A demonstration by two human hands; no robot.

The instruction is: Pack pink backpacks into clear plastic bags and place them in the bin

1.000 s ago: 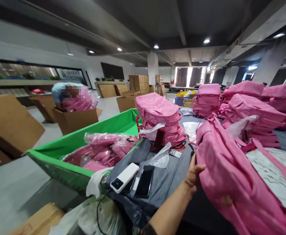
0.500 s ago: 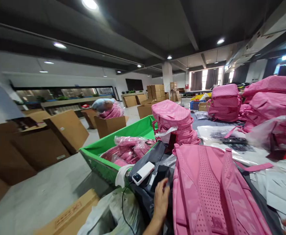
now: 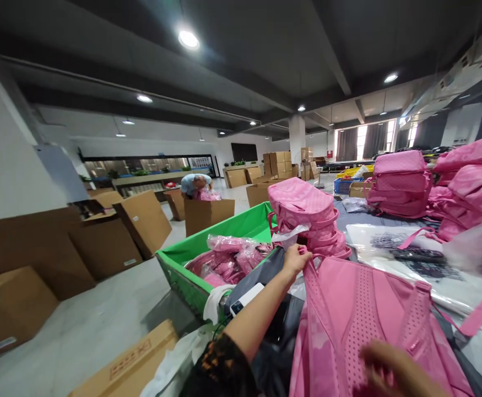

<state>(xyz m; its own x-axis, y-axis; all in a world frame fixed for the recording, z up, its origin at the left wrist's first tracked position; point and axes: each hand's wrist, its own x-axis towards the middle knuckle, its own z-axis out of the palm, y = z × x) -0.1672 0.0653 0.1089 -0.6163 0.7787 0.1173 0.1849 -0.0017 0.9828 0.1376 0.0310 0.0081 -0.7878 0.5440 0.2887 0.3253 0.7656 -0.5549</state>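
Pink backpack [image 3: 364, 300], back panel up, seemingly perforated

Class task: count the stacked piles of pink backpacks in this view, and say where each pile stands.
3: one pile beside the green bin, one farther back, one at the right edge. Others may be hidden.

1 head-worn camera, facing forward

Wide view from above the hands takes in ceiling [image 3: 265, 60] and floor [image 3: 100, 314]: pink backpack [image 3: 360, 325] close at 5 o'clock, curtained windows [image 3: 362, 142] far off at 1 o'clock.
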